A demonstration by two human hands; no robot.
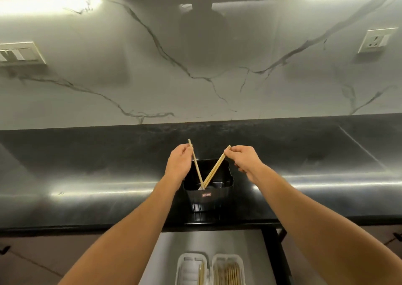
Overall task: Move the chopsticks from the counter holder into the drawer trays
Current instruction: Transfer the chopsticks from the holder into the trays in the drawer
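A black holder [208,197] stands on the dark counter near its front edge. My left hand [178,164] pinches the upper part of a pale wooden chopstick [197,169] that leans left, with its tip still down inside the holder. My right hand [243,158] grips the top of two chopsticks [214,171] leaning right, their tips also inside the holder. Below, in the open drawer [171,252], two white trays lie side by side: the left tray [185,269] holds a few chopsticks, and the right tray [237,263] holds several.
The black counter [108,175] runs left and right under a grey marbled wall. Wall sockets sit at the left [19,54] and right [374,39]. The drawer's dark frame [276,252] borders it on the right.
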